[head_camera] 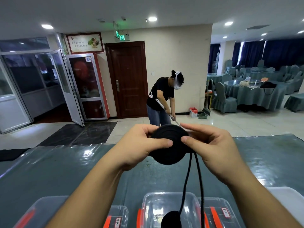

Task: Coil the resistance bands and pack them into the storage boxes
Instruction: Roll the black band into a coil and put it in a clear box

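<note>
Storage boxes [169, 209], clear with orange latches, line the frame's bottom edge on the worktop [65, 170]. Above them at centre, the left hand [139, 145] and right hand [212, 145] each pinch the coiled black resistance band [169, 145], two tails dangling toward the boxes.

left hand [139, 145] — bare, no glove, ring or watch | right hand [212, 145] — bare likewise | both forearms bare, no sleeve in view
</note>
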Motion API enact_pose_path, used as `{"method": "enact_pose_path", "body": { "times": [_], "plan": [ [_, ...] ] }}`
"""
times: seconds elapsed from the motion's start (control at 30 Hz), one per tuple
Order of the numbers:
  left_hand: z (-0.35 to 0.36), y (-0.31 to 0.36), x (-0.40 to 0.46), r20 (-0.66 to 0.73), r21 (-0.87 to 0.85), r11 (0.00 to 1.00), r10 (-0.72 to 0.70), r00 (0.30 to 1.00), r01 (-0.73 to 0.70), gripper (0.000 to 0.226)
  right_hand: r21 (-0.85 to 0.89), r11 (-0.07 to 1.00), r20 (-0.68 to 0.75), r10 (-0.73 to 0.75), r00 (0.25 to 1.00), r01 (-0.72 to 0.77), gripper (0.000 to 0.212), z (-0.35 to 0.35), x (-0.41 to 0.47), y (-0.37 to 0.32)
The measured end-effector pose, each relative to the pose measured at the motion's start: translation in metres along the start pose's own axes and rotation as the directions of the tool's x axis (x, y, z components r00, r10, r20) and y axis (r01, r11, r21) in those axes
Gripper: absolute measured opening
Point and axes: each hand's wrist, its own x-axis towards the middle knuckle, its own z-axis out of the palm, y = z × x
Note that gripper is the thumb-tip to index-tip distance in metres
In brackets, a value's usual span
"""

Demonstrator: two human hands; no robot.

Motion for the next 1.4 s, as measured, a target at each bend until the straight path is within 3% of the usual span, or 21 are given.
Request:
{"method": "enact_pose_path", "body": {
  "times": [0.1,0.17,0.3,0.5,0.63,0.73,0.9,1.1,1.17,1.3,1.4],
  "plan": [
    [0.005,-0.003,0.000,-0.066,-0.210,0.977,0.027,0.997,-0.040,0.041,0.158,0.987,-0.091,-0.007,0.996,0.021,0.030,0.006,0.000,0.001],
    [0.008,-0.006,0.000,-0.088,-0.260,0.963,0.046,0.995,-0.067,0.039,0.250,0.968,-0.104,0.029,0.994,-0.002,0.032,0.008,-0.001,0.004],
    [0.015,-0.011,-0.001,-0.093,-0.310,0.949,0.029,0.995,-0.057,0.039,0.223,0.974,-0.158,0.004,0.987,0.032,0.032,0.009,-0.002,0.006],
    [0.008,-0.007,-0.001,-0.025,-0.109,0.994,-0.010,1.000,0.007,0.030,0.077,0.996,-0.135,-0.038,0.990,0.049,0.028,0.006,0.000,0.003],
    [0.015,-0.008,0.001,-0.123,-0.224,0.972,0.046,0.991,-0.072,0.031,0.135,0.988,-0.165,-0.046,0.985,0.069,0.035,0.013,-0.003,0.006],
    [0.019,-0.014,0.001,-0.107,-0.280,0.959,0.016,0.994,-0.045,0.031,0.177,0.982,-0.204,-0.028,0.979,0.065,0.033,0.012,-0.003,0.008],
    [0.003,-0.007,0.001,0.044,-0.077,0.996,-0.039,0.998,0.043,0.027,0.066,0.998,-0.047,0.021,0.999,-0.018,0.035,0.003,0.000,0.002],
    [0.011,-0.014,0.003,-0.124,-0.194,0.980,0.018,0.992,-0.042,0.027,0.126,0.992,-0.140,0.018,0.990,0.000,0.034,0.004,0.001,0.011],
    [0.010,-0.018,0.003,-0.089,-0.174,0.985,-0.015,0.996,-0.001,0.030,0.115,0.993,-0.117,0.039,0.992,-0.026,0.033,0.001,0.000,0.011],
    [-0.002,-0.018,0.003,0.063,0.050,0.998,-0.045,0.997,0.042,0.037,0.034,0.997,-0.042,0.072,0.996,-0.071,0.033,-0.002,0.000,0.012],
    [0.001,-0.017,0.005,-0.031,-0.036,0.999,0.000,1.000,-0.001,0.032,0.134,0.988,-0.088,0.084,0.993,-0.072,0.032,0.000,0.000,0.014]
  ]
}}
